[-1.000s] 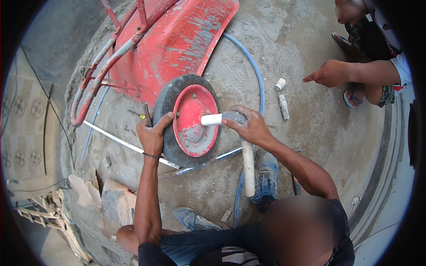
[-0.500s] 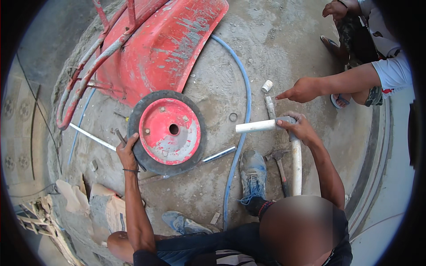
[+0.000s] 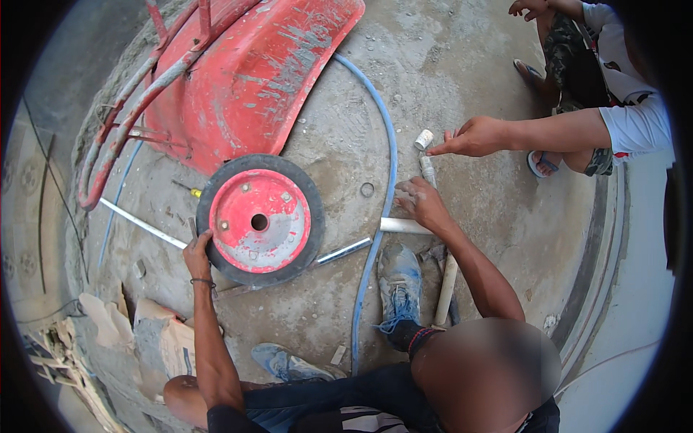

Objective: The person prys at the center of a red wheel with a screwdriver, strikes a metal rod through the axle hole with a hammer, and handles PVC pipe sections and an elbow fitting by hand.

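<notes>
My left hand point(image 3: 198, 254) grips the left edge of the wheelbarrow wheel point(image 3: 303, 238), thumb on its black tyre and the other fingers mostly hidden. The wheel has a red, cement-smeared hub with a round centre hole. My right hand point(image 3: 426, 206) is open, fingers spread, holding nothing. It hovers beside a white plastic pipe point(image 3: 406, 226), which lies across the blue hose point(image 3: 393, 155); its joint with the longer pipe length point(image 3: 447, 289) is hidden by my wrist. Beyond my fingers lie a clear, wrapped tube-like piece point(image 3: 427, 171) and a short white cylinder point(image 3: 424, 139).
A red wheelbarrow tray point(image 3: 238, 94) lies overturned at upper left. Another person's hand point(image 3: 473, 137) points at the small pieces. A partly hidden hammer point(image 3: 435, 253), a metal tube point(image 3: 345, 250), a ring point(image 3: 367, 190) and a yellow-handled tool point(image 3: 193, 192) lie on the concrete.
My right hand has let go of the white pipe and moved left and away from me. The pipe now rests lower, on the ground. My left hand stays on the wheel.
</notes>
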A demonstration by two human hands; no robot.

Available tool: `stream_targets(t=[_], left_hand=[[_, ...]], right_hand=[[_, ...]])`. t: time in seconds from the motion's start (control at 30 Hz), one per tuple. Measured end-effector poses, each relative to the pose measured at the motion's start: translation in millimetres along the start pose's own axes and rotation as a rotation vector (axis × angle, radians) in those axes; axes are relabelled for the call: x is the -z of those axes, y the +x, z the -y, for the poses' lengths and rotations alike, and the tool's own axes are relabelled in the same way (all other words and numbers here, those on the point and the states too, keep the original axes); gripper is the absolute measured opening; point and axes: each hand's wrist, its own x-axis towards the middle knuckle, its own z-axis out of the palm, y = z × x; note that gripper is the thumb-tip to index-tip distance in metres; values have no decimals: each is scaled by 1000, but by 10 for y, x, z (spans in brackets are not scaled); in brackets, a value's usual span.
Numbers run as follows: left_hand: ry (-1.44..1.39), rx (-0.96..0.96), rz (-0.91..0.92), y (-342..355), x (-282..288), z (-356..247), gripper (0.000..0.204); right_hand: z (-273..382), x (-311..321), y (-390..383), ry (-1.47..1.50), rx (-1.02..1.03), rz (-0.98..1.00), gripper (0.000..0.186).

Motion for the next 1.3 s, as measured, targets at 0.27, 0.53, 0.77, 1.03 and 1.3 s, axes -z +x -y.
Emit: stream_targets(t=[0.27,0.53,0.77,1.03,1.3], left_hand=[[-13,34,-4,141,-91,402,33],[62,117,99,235,-15,744,31],[131,-202,-380,-455,-547,-256,35],[-453,35,799,-1444,-1220,-1506,45],[-830,303,843,-1535,-1274,-1490,45]], right_hand=[[-55,-616,423,-235,110,100,23],[703,-41,101,465,208,-97,17],[1134,191,-213,329,362,-217,27],[1415,240,-334,448,308,-232,25],[1441,208,-318,652,156,-153,11]])
